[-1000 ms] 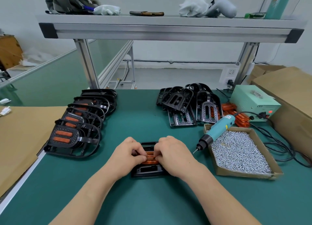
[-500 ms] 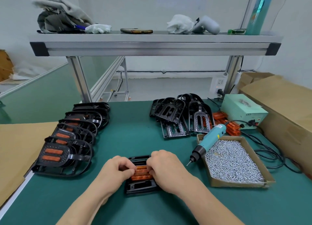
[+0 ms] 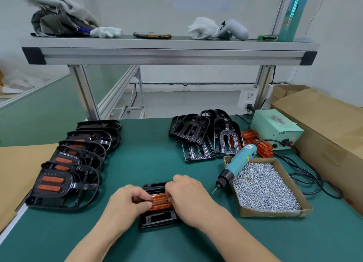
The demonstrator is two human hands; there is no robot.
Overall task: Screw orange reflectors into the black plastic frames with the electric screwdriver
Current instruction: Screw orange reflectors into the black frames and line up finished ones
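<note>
Your left hand (image 3: 127, 202) and right hand (image 3: 186, 198) both pinch the orange reflectors (image 3: 160, 201) seated in the black frame (image 3: 157, 219) on the green table (image 3: 147, 163). The screwdriver (image 3: 236, 163) rests untouched on the screw box (image 3: 275, 211), right of the frame.

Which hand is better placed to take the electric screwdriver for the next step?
Right, likely. The electric screwdriver leans on the screw box just right of the right hand; the left hand, pinching the orange reflectors, would have to cross over it.
</note>
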